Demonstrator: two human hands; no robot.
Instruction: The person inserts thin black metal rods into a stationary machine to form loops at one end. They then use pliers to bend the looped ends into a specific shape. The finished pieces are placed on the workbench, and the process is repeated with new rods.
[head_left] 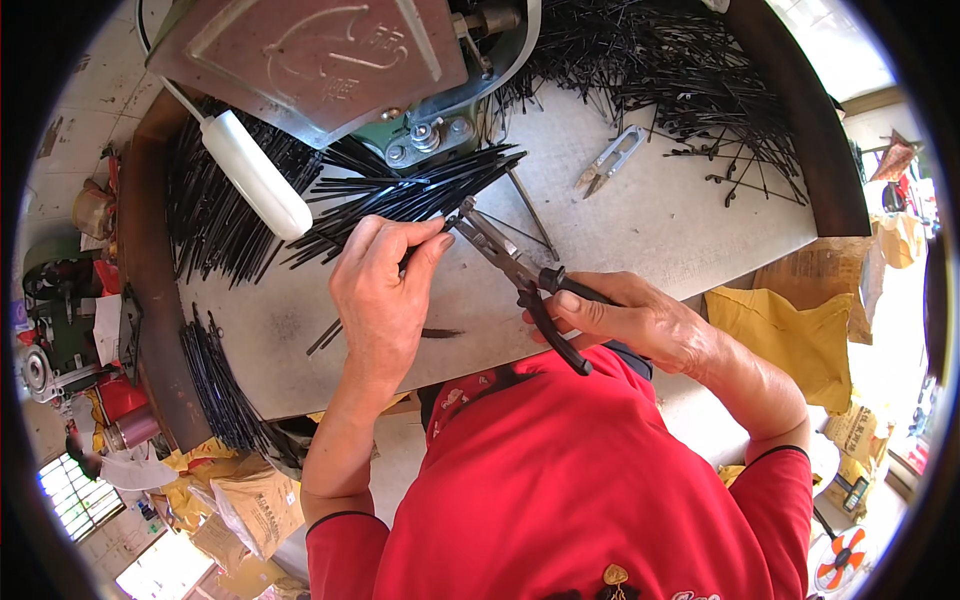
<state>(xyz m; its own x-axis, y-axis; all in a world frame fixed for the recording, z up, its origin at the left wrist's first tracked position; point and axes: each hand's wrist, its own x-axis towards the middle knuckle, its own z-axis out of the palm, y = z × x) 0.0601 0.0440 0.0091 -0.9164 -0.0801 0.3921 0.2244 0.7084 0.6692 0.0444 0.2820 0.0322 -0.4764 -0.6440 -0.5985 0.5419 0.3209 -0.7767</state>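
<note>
Metal machine housing [310, 60] foremost. Thin black rod [450, 223] pinched by thumb and forefinger of left hand [385, 275], end at tips of pliers [508, 258]; right hand [640, 322] wraps their handles. Rod presumably light, stiff; grip near tip. Beyond: heaped black rods [690, 75].

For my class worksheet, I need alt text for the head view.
A right hand holds black-handled pliers up to a left hand that appears to pinch a dark piece. Thin black rods lie heaped on a pale worktop beside a machine.
</note>
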